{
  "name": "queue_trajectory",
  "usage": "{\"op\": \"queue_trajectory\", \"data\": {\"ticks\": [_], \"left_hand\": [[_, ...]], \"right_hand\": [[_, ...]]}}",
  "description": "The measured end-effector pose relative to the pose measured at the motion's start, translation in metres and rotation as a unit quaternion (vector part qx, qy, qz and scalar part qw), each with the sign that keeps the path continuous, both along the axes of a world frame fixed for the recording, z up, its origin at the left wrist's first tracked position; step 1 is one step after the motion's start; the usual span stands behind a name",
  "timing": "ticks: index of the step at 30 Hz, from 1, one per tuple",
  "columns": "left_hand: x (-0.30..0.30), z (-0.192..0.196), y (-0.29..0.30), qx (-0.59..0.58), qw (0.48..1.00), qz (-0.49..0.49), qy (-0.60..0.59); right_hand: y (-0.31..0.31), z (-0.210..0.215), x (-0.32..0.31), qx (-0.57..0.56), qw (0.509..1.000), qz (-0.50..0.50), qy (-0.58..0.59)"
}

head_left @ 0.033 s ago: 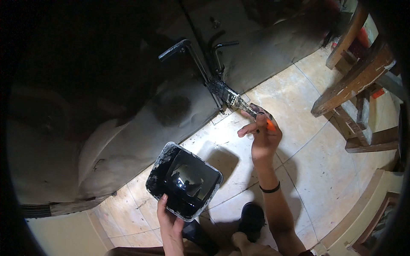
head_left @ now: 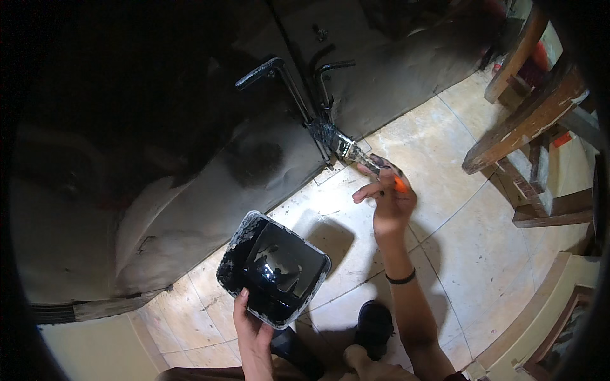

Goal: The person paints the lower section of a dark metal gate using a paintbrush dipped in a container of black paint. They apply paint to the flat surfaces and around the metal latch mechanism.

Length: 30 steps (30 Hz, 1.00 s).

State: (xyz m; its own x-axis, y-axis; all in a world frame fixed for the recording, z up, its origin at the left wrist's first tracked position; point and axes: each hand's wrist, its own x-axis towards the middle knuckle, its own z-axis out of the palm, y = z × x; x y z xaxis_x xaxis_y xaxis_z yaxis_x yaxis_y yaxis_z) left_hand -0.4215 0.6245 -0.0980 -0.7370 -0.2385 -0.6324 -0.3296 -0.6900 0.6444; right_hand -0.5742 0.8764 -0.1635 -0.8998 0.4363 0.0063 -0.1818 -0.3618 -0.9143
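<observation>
My left hand point(head_left: 251, 330) grips the near edge of a square plastic tub point(head_left: 236, 257), thumb over the rim. Glossy black paint point(head_left: 273, 310) lies inside it, and black smears coat its walls. In my right hand point(head_left: 393, 206) is a paintbrush point(head_left: 349, 151) with an orange handle end. The brush's bristles, black with paint, touch the lower part of a black metal rod fitting point(head_left: 295, 95) on a dark metal panel point(head_left: 210, 178). Some fingers of this hand are stained black. The rod's bent upper end points left.
Pale floor tiles point(head_left: 454, 228) with dark specks lie below. Wooden furniture legs point(head_left: 521, 127) stand at the right. A second bent rod point(head_left: 337, 65) sits beside the first. My dark shoe point(head_left: 373, 330) is between my arms, and a framed wooden edge point(head_left: 556, 330) curves at the lower right.
My right hand has shifted very slightly to the left, its fingers turning a little around the brush handle. The tub and left hand look nearly unmoved.
</observation>
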Motion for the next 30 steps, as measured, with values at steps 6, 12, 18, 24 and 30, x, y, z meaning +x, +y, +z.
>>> {"op": "queue_trajectory", "data": {"ticks": [6,12,18,24,30], "left_hand": [[0.002,-0.008,-0.005,-0.011,1.0,0.002,-0.002],[0.001,-0.009,-0.005,-0.004,1.0,0.003,-0.003],[0.003,-0.008,-0.006,-0.004,1.0,0.002,0.013],[0.001,-0.008,-0.004,-0.009,1.0,0.006,0.002],[0.004,-0.008,-0.008,-0.009,1.0,0.014,0.011]], "right_hand": [[0.006,-0.088,-0.008,0.013,0.991,-0.019,-0.131],[-0.002,-0.087,-0.017,-0.004,0.986,-0.011,-0.166],[-0.008,-0.075,0.006,-0.003,0.992,-0.01,-0.123],[-0.022,-0.046,0.004,0.233,0.968,-0.023,-0.095],[-0.024,0.017,0.022,0.49,0.853,-0.081,0.162]]}}
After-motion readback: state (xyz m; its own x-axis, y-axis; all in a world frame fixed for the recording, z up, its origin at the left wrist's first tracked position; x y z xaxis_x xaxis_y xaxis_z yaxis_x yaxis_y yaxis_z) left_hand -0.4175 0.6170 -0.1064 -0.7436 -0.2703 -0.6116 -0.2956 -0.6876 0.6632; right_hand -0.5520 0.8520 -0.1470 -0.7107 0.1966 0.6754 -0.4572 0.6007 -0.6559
